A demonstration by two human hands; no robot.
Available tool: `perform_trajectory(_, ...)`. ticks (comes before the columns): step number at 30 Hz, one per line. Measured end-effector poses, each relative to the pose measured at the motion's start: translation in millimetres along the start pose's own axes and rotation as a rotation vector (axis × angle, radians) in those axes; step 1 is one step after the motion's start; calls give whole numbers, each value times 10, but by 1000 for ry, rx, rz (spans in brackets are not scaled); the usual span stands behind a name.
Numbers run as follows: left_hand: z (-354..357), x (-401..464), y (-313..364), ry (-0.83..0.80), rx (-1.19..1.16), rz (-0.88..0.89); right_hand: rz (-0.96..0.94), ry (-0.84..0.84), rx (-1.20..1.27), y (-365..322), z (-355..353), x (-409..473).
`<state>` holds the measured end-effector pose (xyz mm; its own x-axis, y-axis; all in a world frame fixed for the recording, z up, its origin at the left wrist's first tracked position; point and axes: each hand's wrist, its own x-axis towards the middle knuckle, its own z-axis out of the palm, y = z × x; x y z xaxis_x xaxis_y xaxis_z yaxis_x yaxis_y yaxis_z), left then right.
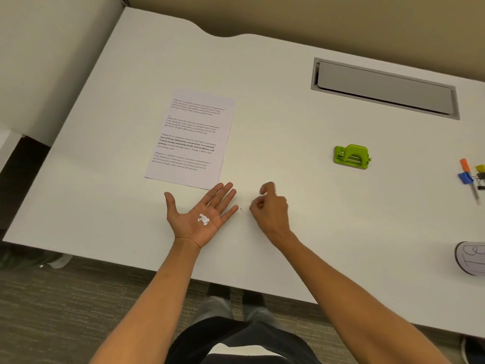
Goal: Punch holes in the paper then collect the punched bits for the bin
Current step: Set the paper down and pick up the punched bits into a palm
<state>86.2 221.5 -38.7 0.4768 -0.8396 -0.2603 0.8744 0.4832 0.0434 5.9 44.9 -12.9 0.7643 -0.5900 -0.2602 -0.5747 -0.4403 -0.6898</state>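
Presently: left hand (203,212) flat, palm up, serving as tray for punched bits (203,219). Right hand (270,206), fingers (266,186) curled, apparently empty, poised over a stray speck. Paper (191,139) just beyond. Green punch (351,156) set aside, right. White counter (288,122), cable hatch (384,88); carpeted floor (65,298).

Illumination is even, warm and diffuse, apparently from overhead. Shadows are faint and soft. The desk (288,127) shows no glare. Wide-angle distortion bends its edges toward the frame borders. The right hand (270,208) is slightly motion-blurred; the printed paper (191,139) remains moderately sharp.
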Motion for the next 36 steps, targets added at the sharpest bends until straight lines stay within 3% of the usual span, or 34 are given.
perform_trajectory(2,21,44,9,-4,1,-10,196,45,323,-101,-121,-5)
perform_trajectory(5,69,134,-22,-18,-15,-47,231,-72,507,-359,-237,12)
perform_trajectory(7,114,210,-56,-28,-18,-81,148,-138,499,-538,-234,-3)
perform_trajectory(12,263,328,-129,-34,-30,-140,-161,-203,157,-733,-181,-90)
perform_trajectory(16,305,345,-125,-3,-13,-125,-221,-185,65,-753,-259,-101)
perform_trajectory(20,300,347,-132,-4,8,-83,-195,-74,282,-741,-409,-45)
perform_trajectory(24,243,319,-101,147,75,12,-36,96,498,-414,-599,7)
perform_trajectory(28,130,267,-25,289,146,129,187,15,166,180,-593,-66)
perform_trajectory(32,80,226,8,324,165,176,159,-82,-4,456,-368,-201)
perform_trajectory(36,66,170,20,294,95,165,61,-60,-39,363,-117,-208)
